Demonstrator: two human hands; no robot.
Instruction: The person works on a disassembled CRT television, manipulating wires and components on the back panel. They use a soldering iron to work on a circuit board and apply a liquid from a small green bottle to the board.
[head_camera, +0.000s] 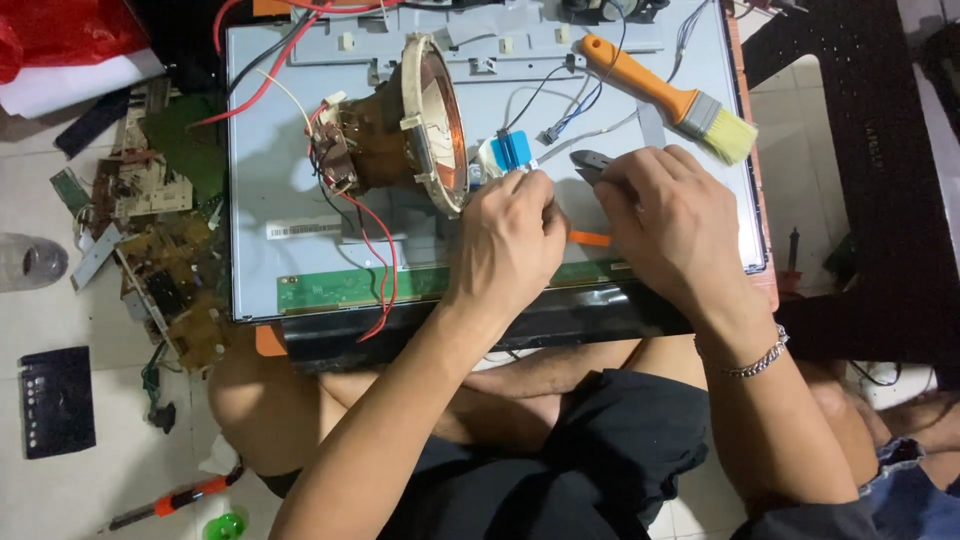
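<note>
A grey metal display back panel lies across my lap with a green circuit strip along its near edge. On it rests a copper-wound deflection yoke with red and black wires. My left hand pinches a small white and blue part beside the yoke. My right hand grips small pliers, their jaws pointing left toward that part. A silver bracelet sits on my right wrist.
An orange-handled paintbrush lies at the panel's far right. Brown and green circuit boards are piled on the floor at left. A red screwdriver, a black remote-like plate and a dark stool surround me.
</note>
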